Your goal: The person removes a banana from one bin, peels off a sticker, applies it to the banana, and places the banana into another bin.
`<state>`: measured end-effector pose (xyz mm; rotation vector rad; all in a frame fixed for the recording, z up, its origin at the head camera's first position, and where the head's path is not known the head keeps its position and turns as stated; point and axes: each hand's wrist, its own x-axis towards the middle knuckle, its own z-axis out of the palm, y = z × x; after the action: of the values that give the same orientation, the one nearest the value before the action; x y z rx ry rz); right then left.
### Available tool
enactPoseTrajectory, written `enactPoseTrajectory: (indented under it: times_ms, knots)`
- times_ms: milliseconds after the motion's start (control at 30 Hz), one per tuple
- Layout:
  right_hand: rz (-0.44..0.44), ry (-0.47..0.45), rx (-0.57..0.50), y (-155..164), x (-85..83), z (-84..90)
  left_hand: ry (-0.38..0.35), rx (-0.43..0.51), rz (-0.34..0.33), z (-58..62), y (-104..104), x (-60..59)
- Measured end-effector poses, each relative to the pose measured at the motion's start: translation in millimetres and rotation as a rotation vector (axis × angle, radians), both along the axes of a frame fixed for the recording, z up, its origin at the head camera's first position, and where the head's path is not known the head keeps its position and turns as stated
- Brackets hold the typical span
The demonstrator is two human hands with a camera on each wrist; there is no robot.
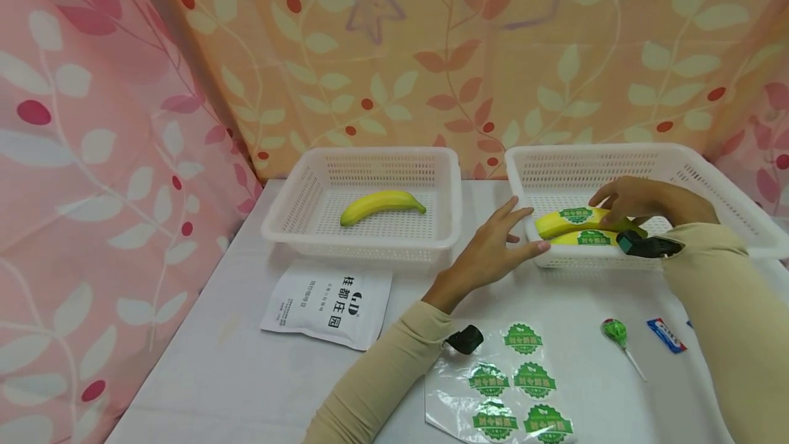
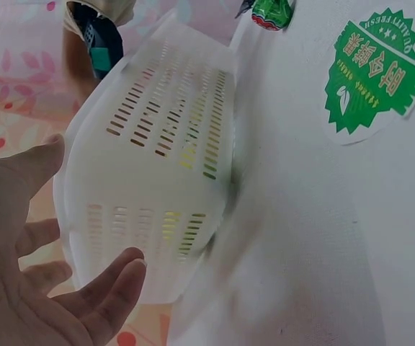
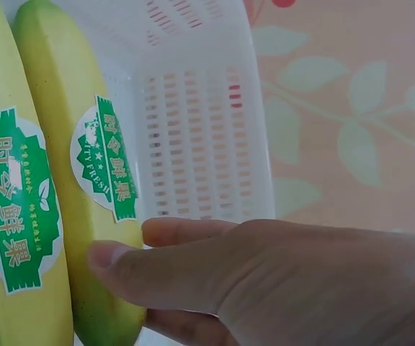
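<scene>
In the right white plastic basket lie two yellow bananas side by side, each with a green-and-white sticker. My right hand pinches the farther banana near one end, thumb on its near side and fingers beyond. The nearer banana lies alongside it, untouched by the fingers as far as I see. At the basket's left end is my left hand, thumb on the rim and fingers spread. In the left wrist view those fingers are mostly extended beside the slotted basket wall.
A second white basket on the left holds one banana with no sticker visible. Before it lies a white printed pouch. A clear sheet of green stickers, a green lollipop and a small blue-and-red packet lie nearer.
</scene>
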<state>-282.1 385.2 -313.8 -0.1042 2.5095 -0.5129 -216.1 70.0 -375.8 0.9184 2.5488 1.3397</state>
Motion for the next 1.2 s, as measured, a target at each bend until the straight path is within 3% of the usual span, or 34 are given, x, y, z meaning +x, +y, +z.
enactPoseTrajectory:
  times_ms: [167, 367, 533, 900, 1200]
  knots:
    - [0.051, 0.075, -0.026, -1.1, 8.2, 1.6, -0.007, -0.004, 0.001, 0.2, -0.5, -0.1]
    - [0.094, 0.306, -0.028, -7.2, 28.4, 6.2, -0.018, -0.013, 0.002, 0.3, -0.3, -0.2]
    - [0.094, 0.41, -0.126, -24.7, 51.4, 8.6, -0.013, -0.023, 0.004, 0.8, -1.0, 0.0]
    - [0.075, 0.461, -0.25, -67.6, 101.0, -3.6, -0.005, -0.011, -0.004, -0.9, -2.0, -1.6]
    - [0.074, 0.485, -0.227, -84.6, 113.6, -13.7, -0.008, -0.054, 0.02, -0.4, -0.7, 0.1]
